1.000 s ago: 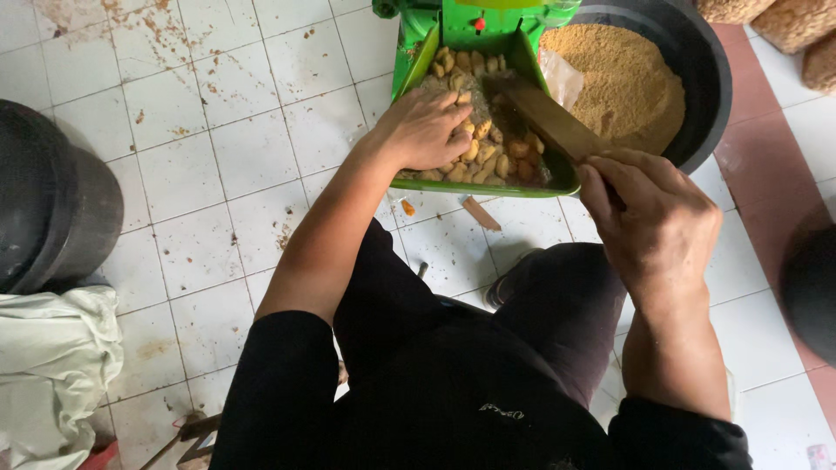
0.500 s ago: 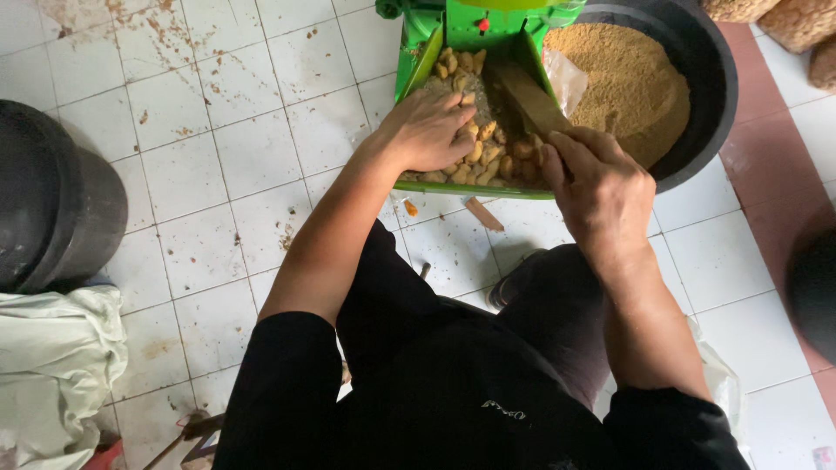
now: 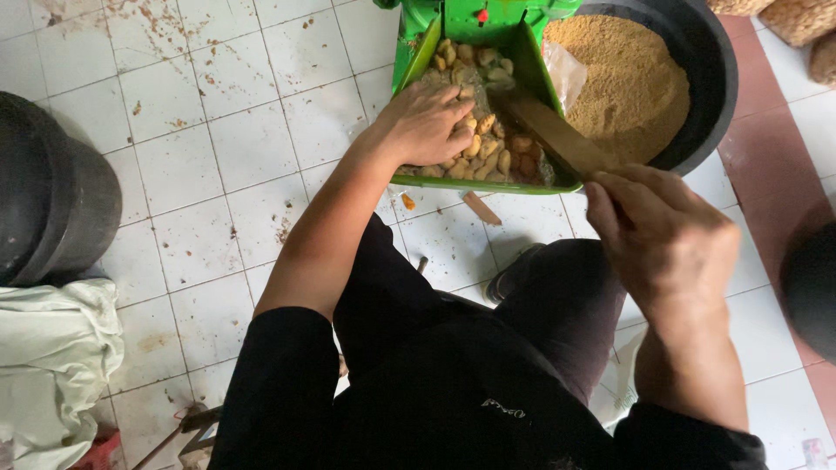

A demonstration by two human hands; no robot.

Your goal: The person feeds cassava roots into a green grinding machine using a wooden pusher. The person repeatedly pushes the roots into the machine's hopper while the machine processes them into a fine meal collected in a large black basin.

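**Both hands at the green chute**

The left hand (image 3: 427, 122) lies palm down on a heap of pale, lumpy tan pieces (image 3: 483, 139) that fill a green chute (image 3: 416, 54), its fingers spread and curled loosely over the pile; whether the grip closes on any single piece cannot be told from above. The right hand (image 3: 666, 235) has its grip wrapped tight around the near end of a flat wooden stick (image 3: 553, 135), whose far end reaches slantwise into the chute and rests among the pieces just beside the left fingers. The chute's lower lip juts out over a white tiled floor (image 3: 200, 174) flecked with brown crumbs. To the right of the chute and touching its side stands a black round basin (image 3: 710, 83) heaped with fine tan powder (image 3: 623, 83). A dark round tub (image 3: 52, 209) sits at the far left, with a pale cloth (image 3: 52, 365) crumpled below it
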